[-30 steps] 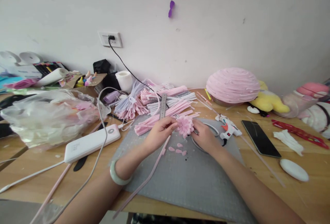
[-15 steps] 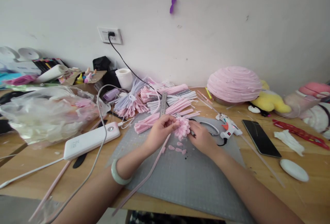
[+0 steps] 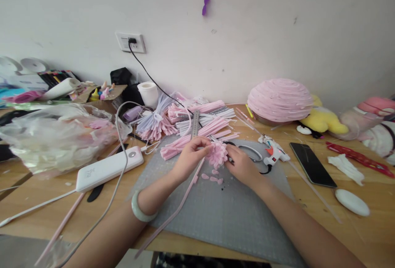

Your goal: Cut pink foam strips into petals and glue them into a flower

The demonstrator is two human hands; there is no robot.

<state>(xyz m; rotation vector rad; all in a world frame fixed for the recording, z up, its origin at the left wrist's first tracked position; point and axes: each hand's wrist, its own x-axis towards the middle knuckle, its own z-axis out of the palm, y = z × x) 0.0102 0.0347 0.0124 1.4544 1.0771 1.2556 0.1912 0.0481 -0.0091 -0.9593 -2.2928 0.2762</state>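
Our left hand and right hand pinch the pink flower, fingers bent nearly closed. It is up over the gray mat, near the little pink petals.

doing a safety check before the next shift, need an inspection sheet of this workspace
surface: wooden table with grey mat
job's things: pink petal flower in the hands; loose petals on the mat
clutter: plastic bag, stem bundles, phone, red strip
hands: left and right both at the flower
cables: black cable from wall socket runs into the bundles; white cable crosses power bank
surroundings: pale wall, purple bow on it; people nearby: nothing seen
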